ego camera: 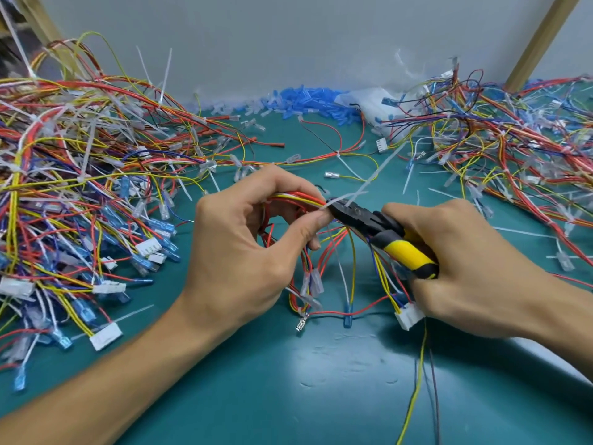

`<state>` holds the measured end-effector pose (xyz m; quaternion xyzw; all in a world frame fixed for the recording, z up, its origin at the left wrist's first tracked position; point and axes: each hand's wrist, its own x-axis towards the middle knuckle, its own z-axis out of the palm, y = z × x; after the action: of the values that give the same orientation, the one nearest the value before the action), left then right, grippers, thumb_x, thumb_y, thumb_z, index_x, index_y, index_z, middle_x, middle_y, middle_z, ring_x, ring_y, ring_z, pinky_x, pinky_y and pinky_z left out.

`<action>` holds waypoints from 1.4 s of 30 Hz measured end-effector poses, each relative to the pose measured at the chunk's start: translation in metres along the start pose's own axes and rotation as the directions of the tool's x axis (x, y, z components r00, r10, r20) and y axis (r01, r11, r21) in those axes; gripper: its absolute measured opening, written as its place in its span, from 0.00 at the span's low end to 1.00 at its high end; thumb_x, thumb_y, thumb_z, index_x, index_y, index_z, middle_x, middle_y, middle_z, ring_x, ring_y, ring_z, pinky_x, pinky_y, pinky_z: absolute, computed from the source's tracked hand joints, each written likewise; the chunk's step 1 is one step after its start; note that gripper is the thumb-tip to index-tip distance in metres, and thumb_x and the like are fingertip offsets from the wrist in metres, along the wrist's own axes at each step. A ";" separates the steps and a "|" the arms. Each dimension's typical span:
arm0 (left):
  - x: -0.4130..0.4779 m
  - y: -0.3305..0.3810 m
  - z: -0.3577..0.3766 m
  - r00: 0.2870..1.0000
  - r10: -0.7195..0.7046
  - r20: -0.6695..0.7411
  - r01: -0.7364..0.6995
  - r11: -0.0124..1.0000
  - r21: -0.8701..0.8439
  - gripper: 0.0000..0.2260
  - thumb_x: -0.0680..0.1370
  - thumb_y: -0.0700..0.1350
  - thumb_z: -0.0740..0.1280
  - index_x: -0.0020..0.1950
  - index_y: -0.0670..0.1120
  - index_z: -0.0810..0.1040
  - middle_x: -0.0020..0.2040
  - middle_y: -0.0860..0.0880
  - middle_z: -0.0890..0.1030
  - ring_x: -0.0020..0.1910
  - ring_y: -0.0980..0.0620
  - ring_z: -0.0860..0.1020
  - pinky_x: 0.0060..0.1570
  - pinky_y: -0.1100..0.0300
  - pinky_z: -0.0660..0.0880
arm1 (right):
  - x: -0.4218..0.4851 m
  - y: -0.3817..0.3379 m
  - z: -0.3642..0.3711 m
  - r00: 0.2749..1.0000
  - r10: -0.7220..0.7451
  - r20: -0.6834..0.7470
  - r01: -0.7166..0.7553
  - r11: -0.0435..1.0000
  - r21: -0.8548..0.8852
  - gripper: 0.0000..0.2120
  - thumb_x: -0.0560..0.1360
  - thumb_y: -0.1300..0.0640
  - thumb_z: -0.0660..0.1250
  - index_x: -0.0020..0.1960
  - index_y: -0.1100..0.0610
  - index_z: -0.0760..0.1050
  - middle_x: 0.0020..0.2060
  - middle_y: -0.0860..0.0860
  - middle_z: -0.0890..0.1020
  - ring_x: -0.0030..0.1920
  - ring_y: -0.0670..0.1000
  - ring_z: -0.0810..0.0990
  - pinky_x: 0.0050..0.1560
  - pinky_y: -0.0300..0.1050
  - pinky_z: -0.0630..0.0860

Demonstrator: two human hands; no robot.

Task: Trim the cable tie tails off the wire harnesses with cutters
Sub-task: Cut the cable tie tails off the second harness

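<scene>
- Left hand (253, 239): near the middle of the tabletop (321, 396), raised off it; thumb and curled fingers (285, 179) pinch a wire harness.
- Wire harness (298, 200): red, yellow and white leads bunched in the left hand; the rest hangs in loops to the tabletop below, ending in clear sleeves and a white connector (409, 316).
- Cable tie tail (369, 184): white strip rising from the bundle just beside the left thumb tip, slanting up towards the far right corner.
- Right hand (475, 268): fingers wrapped round the cutters' handles, gripping them.
- Cutters (369, 220): black head, yellow-and-black handles; jaws set on the tail at its base, touching the left thumb tip. Whether the jaws have bitten through cannot be told.
- Left pile of harnesses (80, 187): dense tangle along the left edge, many ties with long tails.
- Right pile of harnesses (513, 149): tangle along the right edge.
- Blue sleeves (308, 101): loose heap at the far edge.
</scene>
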<state>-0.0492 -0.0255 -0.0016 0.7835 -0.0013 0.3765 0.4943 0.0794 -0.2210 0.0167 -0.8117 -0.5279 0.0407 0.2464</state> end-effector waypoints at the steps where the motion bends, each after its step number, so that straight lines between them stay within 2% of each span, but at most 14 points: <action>1: 0.000 0.001 0.000 1.000 0.003 0.001 -0.003 1.000 0.002 0.04 0.76 0.34 0.76 0.49 0.39 0.82 0.41 0.48 0.84 0.34 0.47 0.84 0.38 0.57 0.78 | -0.001 0.000 0.000 1.000 0.002 0.001 -0.002 1.000 0.002 0.09 0.59 0.61 0.62 0.38 0.54 0.67 0.27 0.56 0.66 0.30 0.55 0.60 0.26 0.53 0.60; 5: -0.001 0.002 0.001 1.000 0.004 -0.003 -0.004 1.000 -0.004 0.05 0.76 0.34 0.76 0.49 0.38 0.82 0.40 0.48 0.84 0.34 0.48 0.84 0.38 0.59 0.78 | -0.002 -0.002 0.000 1.000 0.008 0.004 -0.008 1.000 0.016 0.09 0.60 0.63 0.63 0.38 0.56 0.67 0.28 0.56 0.65 0.31 0.53 0.59 0.27 0.50 0.57; 10: -0.001 0.004 0.001 1.000 -0.029 -0.003 0.029 0.999 -0.024 0.05 0.76 0.35 0.76 0.49 0.39 0.82 0.40 0.49 0.84 0.33 0.47 0.84 0.37 0.56 0.79 | -0.004 -0.006 -0.001 0.999 0.031 0.016 -0.032 0.998 0.052 0.09 0.60 0.65 0.63 0.37 0.57 0.66 0.27 0.56 0.65 0.31 0.54 0.59 0.28 0.54 0.59; 13: -0.001 0.005 0.001 0.999 -0.038 -0.006 0.038 0.999 -0.018 0.04 0.76 0.36 0.76 0.49 0.40 0.82 0.40 0.49 0.84 0.33 0.48 0.84 0.37 0.57 0.79 | -0.005 -0.006 -0.002 0.999 0.047 0.023 -0.048 0.997 0.068 0.08 0.59 0.63 0.62 0.37 0.57 0.67 0.27 0.57 0.66 0.31 0.54 0.59 0.28 0.55 0.59; 17: 0.000 0.003 0.002 0.999 -0.034 0.007 0.034 0.999 -0.014 0.05 0.76 0.36 0.76 0.49 0.39 0.82 0.40 0.49 0.84 0.33 0.47 0.84 0.38 0.58 0.78 | -0.004 -0.003 0.000 0.997 0.062 0.037 -0.065 0.995 0.081 0.09 0.61 0.65 0.64 0.37 0.57 0.66 0.28 0.57 0.66 0.30 0.51 0.58 0.28 0.53 0.58; 19: 0.000 0.002 0.002 0.998 -0.055 0.005 0.055 0.998 -0.026 0.05 0.76 0.36 0.76 0.49 0.40 0.82 0.40 0.49 0.84 0.33 0.47 0.84 0.38 0.56 0.79 | -0.002 -0.001 0.001 0.996 0.074 0.043 -0.077 0.995 0.069 0.10 0.62 0.67 0.66 0.37 0.57 0.67 0.28 0.57 0.68 0.30 0.54 0.60 0.28 0.55 0.60; 24: 0.004 0.000 0.002 0.990 -0.140 -0.001 0.139 0.987 -0.084 0.06 0.75 0.37 0.77 0.49 0.39 0.82 0.39 0.47 0.85 0.32 0.47 0.84 0.36 0.51 0.82 | 0.002 0.002 0.000 0.996 0.071 -0.051 -0.067 0.995 0.073 0.08 0.60 0.62 0.63 0.36 0.56 0.66 0.27 0.56 0.67 0.31 0.56 0.62 0.29 0.56 0.61; 28: 0.007 0.001 0.000 0.978 -0.208 0.008 0.207 0.968 -0.139 0.08 0.73 0.38 0.77 0.49 0.37 0.82 0.39 0.44 0.84 0.32 0.47 0.84 0.38 0.53 0.83 | 0.004 0.005 -0.011 0.977 0.146 -0.154 -0.116 0.975 0.192 0.10 0.59 0.60 0.65 0.41 0.53 0.73 0.30 0.54 0.72 0.32 0.56 0.66 0.32 0.55 0.63; 32: 0.009 0.000 0.001 0.969 -0.247 0.015 0.246 0.957 -0.154 0.10 0.72 0.40 0.76 0.49 0.36 0.81 0.39 0.44 0.84 0.33 0.46 0.84 0.39 0.54 0.82 | 0.002 0.003 -0.014 0.971 0.119 -0.207 -0.105 0.992 0.076 0.14 0.61 0.57 0.66 0.46 0.53 0.73 0.31 0.52 0.73 0.32 0.53 0.66 0.31 0.50 0.63; 35: 0.008 -0.002 0.000 0.968 -0.247 0.045 0.251 0.956 -0.150 0.10 0.73 0.39 0.77 0.50 0.36 0.81 0.39 0.47 0.85 0.34 0.47 0.84 0.39 0.57 0.82 | 0.001 -0.001 -0.012 0.987 0.043 -0.155 -0.046 0.999 -0.019 0.12 0.63 0.55 0.66 0.45 0.52 0.70 0.33 0.48 0.72 0.31 0.50 0.66 0.30 0.47 0.62; 39: 0.006 -0.002 0.000 0.974 -0.218 0.065 0.226 0.964 -0.144 0.09 0.73 0.37 0.78 0.51 0.38 0.81 0.42 0.47 0.84 0.36 0.45 0.84 0.42 0.58 0.82 | 0.001 0.000 -0.009 0.995 -0.008 -0.099 -0.003 0.995 -0.102 0.12 0.63 0.55 0.66 0.46 0.53 0.72 0.33 0.44 0.72 0.35 0.48 0.70 0.34 0.54 0.71; 42: 0.006 -0.005 0.000 0.981 -0.171 0.088 0.177 0.982 -0.060 0.10 0.74 0.35 0.77 0.53 0.39 0.81 0.46 0.45 0.84 0.40 0.43 0.83 0.45 0.54 0.81 | 0.001 -0.002 -0.010 0.994 -0.042 -0.100 0.029 0.991 -0.127 0.09 0.65 0.51 0.62 0.45 0.51 0.71 0.33 0.43 0.71 0.35 0.49 0.70 0.33 0.53 0.71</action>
<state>-0.0429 -0.0209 -0.0017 0.7784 0.0342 0.2990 0.5510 0.0811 -0.2229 0.0267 -0.8172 -0.5304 -0.0385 0.2223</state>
